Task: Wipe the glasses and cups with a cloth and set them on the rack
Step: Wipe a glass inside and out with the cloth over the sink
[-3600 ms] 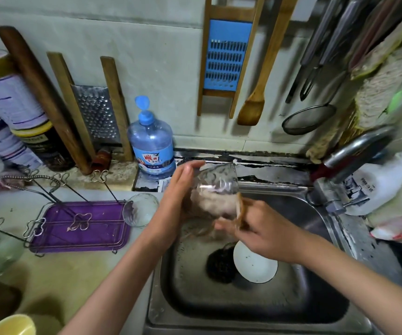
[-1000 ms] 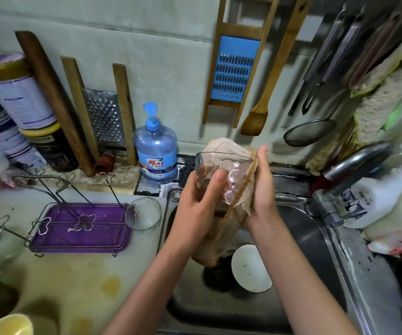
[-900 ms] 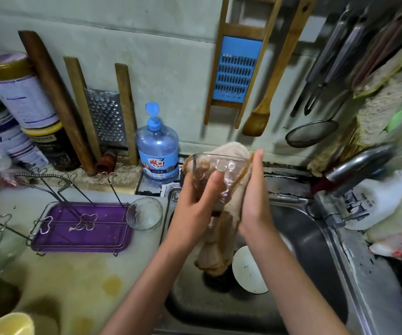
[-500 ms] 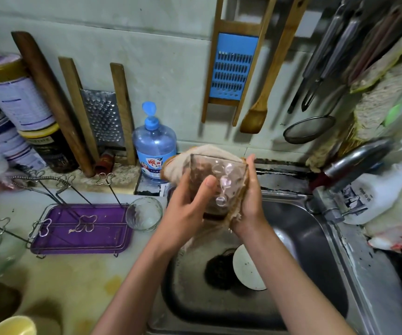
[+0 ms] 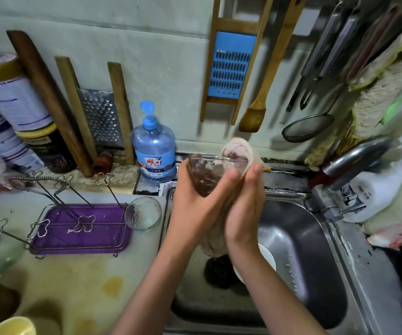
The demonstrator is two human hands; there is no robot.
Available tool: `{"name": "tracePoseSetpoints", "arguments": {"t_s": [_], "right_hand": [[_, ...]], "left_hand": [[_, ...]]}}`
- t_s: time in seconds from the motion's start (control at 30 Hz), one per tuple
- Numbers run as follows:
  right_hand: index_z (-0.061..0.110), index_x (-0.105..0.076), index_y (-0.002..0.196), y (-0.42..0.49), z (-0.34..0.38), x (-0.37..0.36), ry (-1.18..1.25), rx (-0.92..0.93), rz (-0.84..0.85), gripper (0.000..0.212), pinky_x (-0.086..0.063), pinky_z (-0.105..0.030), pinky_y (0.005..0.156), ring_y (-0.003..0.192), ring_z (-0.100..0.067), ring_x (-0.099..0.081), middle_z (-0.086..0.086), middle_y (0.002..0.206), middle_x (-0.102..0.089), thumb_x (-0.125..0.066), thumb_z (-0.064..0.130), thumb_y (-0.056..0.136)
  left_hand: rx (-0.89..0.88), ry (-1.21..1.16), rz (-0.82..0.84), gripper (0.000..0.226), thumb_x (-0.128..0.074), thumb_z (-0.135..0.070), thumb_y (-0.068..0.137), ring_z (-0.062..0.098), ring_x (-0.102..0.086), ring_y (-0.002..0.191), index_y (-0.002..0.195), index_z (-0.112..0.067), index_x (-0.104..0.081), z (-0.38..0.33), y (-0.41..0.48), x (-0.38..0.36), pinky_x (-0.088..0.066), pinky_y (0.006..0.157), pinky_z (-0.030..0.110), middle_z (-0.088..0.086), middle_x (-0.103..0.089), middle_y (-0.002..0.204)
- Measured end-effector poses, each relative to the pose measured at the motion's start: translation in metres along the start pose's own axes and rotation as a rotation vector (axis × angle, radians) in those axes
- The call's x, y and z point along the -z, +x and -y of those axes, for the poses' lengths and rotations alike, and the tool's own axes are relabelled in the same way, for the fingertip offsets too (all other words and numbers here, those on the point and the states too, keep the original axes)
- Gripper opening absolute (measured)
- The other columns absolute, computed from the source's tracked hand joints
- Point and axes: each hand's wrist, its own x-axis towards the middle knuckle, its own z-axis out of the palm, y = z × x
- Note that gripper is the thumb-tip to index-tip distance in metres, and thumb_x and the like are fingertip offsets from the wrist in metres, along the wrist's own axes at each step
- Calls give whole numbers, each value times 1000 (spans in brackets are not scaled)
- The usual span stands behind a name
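Over the steel sink (image 5: 321, 240) my left hand (image 5: 200, 201) grips a clear patterned glass (image 5: 209, 172), mouth up. A beige cloth (image 5: 237, 152) bulges over the glass's right rim and hangs down between my palms. My right hand (image 5: 243, 209) holds that cloth against the glass's right side. On the counter to the left stands the wire rack with clover-shaped pegs on a purple tray (image 5: 81, 228). A second clear glass (image 5: 143, 213) stands upright at the tray's right end.
A blue water bottle (image 5: 154, 151) stands behind the sink's left corner. The faucet (image 5: 354, 163) reaches in from the right. A white dish (image 5: 265, 262) and a dark scrubber (image 5: 219, 272) lie in the basin. Tins, graters and hanging utensils line the wall. A yellow cup (image 5: 11, 326) sits bottom left.
The cloth has shifted from the glass's left rear to bulge over its right rim. Both hands keep their hold and stay over the sink.
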Motion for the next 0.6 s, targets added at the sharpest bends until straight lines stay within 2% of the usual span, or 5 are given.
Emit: {"name": "tracePoseSetpoints", "arguments": {"t_s": [0.13,0.23,0.4,0.53,0.6], "right_hand": [[11,-69,86,25,4,15,-66,-351,-42,52,-54,-27,69,76,-16,-68,-3,79,-72,-29,38,104],[7,-74,91,39,10,14,-22,-637,-21,59,-56,-33,70,82,-29,-69,-16,89,-73,-34,50,100],[8,-65,79,19,19,9,-53,-568,141,62,-47,-15,40,45,-7,-63,-1,55,-68,-24,50,101],[28,-59,110,-23,10,-5,-368,-343,269,58,-45,-31,102,110,-8,-62,-1,117,-67,-30,72,89],[35,-52,103,-39,12,-5,-514,-280,335,30,-34,-19,105,120,-2,-51,8,125,-56,-35,59,94]], "left_hand": [[149,-130,5,66,-79,-54,68,10,-68,81,109,-6,-63,3,-3,-1,-55,70,21,3,-72,90],[209,-125,29,67,-69,-63,62,21,-71,93,108,-15,-66,11,-4,3,-57,84,40,6,-75,98],[194,-117,44,47,-67,-61,75,9,-71,83,92,-17,-70,11,-2,13,-53,72,18,-1,-76,89],[135,-7,-84,46,-71,-61,72,4,-57,64,74,-16,-62,16,3,18,-47,64,18,-6,-63,67],[166,-18,-99,40,-68,-53,76,1,-52,57,72,-14,-58,15,7,21,-44,59,16,-6,-58,62]]}}
